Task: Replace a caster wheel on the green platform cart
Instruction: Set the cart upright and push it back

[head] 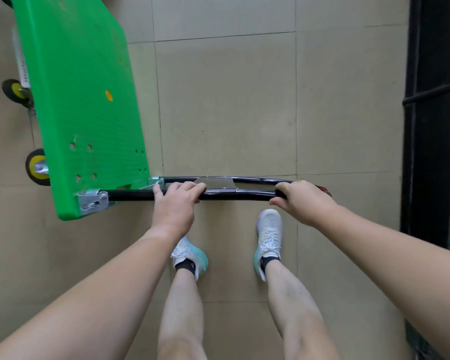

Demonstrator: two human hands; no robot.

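- Green platform cart (83,105) at upper left, tipped up over the tiled floor (244,113), its textured plastic deck facing the camera, with a yellow dot and bolt holes.
- Two caster wheels (38,167) stick out on the left, with black tyres and yellow hubs.
- Black tubular handle (252,196) runs right from silver hinge brackets (92,201).
- Left hand (177,198) grasps the near tube, fingers curled over it.
- Right hand (302,201) grips the handle's far bend.
- White sneakers (269,235) below.

Bright, even overhead light, faint shadows, wide-angle bowing at edges, slight softness throughout
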